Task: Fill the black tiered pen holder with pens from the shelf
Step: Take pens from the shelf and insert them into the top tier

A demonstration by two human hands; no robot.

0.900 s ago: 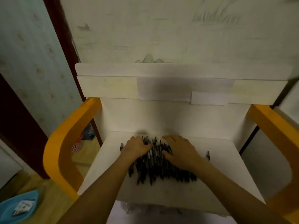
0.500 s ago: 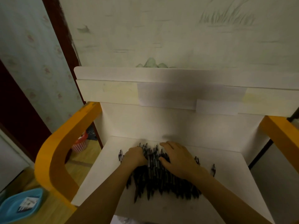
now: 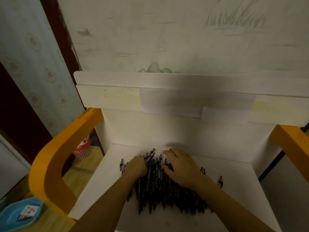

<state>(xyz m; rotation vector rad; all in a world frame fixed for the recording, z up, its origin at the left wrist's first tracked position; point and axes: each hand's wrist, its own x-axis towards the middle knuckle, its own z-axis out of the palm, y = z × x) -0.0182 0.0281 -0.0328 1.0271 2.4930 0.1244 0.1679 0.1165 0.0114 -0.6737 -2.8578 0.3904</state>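
Note:
A heap of several black pens (image 3: 160,188) lies on the white shelf board (image 3: 107,186). My left hand (image 3: 136,166) sits on the heap's left side with its fingers curled down round some pens. My right hand (image 3: 182,166) lies flat over the heap's right side, fingers stretched toward the back wall. One stray pen (image 3: 220,180) lies apart at the right. The black tiered pen holder is not in view.
Orange curved side rails (image 3: 55,163) flank the shelf on both sides. A white upper ledge (image 3: 167,97) overhangs the back. On the floor at the left stand a pink basket (image 3: 82,149) and a blue tray (image 3: 21,213).
The view has drawn closer to the shelf. My left hand's fingers have curled in on the pens, while my right hand stays spread on the heap.

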